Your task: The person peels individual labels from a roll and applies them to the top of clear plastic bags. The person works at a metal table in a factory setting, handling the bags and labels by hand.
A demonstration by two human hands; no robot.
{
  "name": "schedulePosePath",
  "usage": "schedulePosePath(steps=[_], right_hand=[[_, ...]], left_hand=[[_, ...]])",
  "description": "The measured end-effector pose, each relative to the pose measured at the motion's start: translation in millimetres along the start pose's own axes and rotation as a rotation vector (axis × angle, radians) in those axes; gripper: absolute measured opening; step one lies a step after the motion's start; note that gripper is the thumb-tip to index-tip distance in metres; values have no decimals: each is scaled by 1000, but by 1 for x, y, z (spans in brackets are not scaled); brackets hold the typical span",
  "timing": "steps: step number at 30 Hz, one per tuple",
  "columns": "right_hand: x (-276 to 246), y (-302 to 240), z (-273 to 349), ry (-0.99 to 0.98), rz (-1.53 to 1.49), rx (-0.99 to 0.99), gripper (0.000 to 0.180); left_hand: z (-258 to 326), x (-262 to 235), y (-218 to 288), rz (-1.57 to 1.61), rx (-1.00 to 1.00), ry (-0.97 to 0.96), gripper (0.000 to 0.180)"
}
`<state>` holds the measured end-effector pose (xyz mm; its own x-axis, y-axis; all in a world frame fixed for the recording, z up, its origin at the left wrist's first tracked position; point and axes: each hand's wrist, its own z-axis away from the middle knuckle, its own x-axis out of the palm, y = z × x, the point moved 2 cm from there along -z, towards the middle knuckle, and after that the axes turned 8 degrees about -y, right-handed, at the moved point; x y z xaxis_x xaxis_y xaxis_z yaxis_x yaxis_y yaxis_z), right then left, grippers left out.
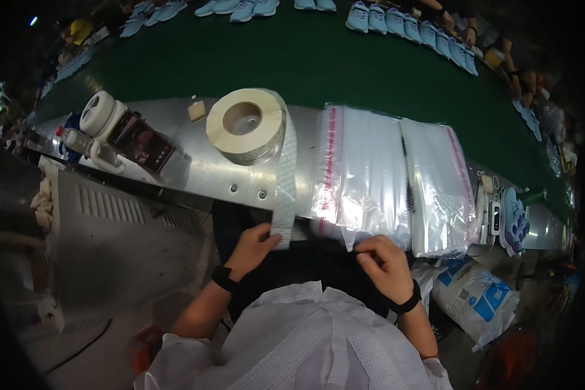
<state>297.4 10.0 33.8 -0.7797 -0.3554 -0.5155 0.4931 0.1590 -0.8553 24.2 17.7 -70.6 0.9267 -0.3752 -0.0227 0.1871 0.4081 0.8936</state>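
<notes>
A large roll of pale labels lies on its side on the metal bench edge. Its strip runs down off the bench toward me. My left hand pinches the strip's lower end between thumb and fingers. Right of the roll lies a stack of clear plastic bags with a pink-red sealing line, its lower edge reaching over the bench edge. My right hand is at that lower edge, fingers curled toward the thumb; whatever they hold is too small to make out. A second bag stack lies beside the first.
Beyond the bench runs a green conveyor belt with rows of light-blue shoes; other people's hands are at its far right. A white jug and a phone stand left. One shoe sits right, above a white package.
</notes>
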Motion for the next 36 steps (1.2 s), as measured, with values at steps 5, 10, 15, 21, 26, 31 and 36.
schedulePosePath(steps=[5, 10, 15, 21, 26, 31, 36], right_hand=[[52, -13, -34, -293, -267, 85, 12], [59, -8, -38, -235, -544, 193, 8], [52, -1, -24, -269, -545, 243, 6], [39, -2, -14, -271, -597, 274, 4], [25, 14, 0, -386, -478, 254, 6], [34, 6, -7, -395, -228, 171, 7], [54, -21, -32, -153, -237, 69, 8]], left_hand=[[20, 41, 59, 706, 37, -60, 18], [20, 51, 52, 584, 147, -118, 18], [14, 44, 73, 368, 90, -203, 17], [-41, -17, 73, 778, 259, 60, 31], [-36, -49, 75, 585, 320, 367, 37], [34, 14, 92, -385, 548, 409, 10], [44, 57, 80, -427, 460, 189, 21]])
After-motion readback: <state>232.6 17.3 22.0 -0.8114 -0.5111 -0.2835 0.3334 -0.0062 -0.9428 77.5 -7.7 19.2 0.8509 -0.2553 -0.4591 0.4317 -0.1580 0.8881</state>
